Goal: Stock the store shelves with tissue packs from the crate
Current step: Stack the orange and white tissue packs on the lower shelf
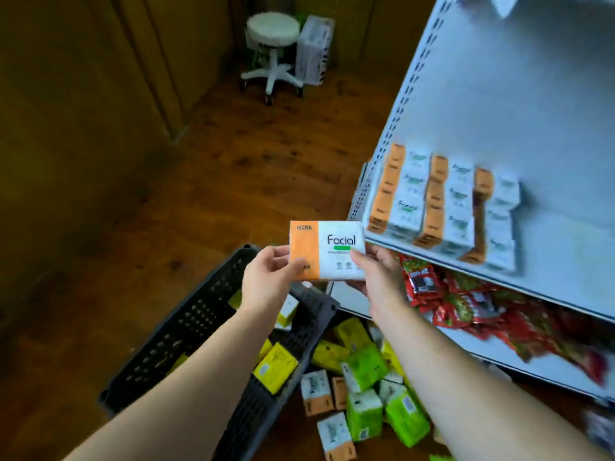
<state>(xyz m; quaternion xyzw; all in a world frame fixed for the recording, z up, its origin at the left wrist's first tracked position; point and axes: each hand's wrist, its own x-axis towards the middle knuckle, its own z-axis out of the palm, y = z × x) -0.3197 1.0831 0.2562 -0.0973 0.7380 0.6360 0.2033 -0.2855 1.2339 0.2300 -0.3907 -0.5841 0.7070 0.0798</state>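
Observation:
An orange-and-white tissue pack (327,249) marked "Facial" is held up in front of me by both hands. My left hand (269,277) pinches its orange left end, and my right hand (376,276) grips its white right end. Below my arms stands a black perforated crate (186,327) with yellow packs (275,367) inside. Rows of the same orange-and-white packs (442,204) stand on the white shelf (549,247) at the right.
Green, yellow and orange-white packs (364,377) lie loose on the wooden floor beside the crate. Red snack bags (466,301) fill the shelf below. A white stool (272,54) and a white box (314,49) stand in the far corner.

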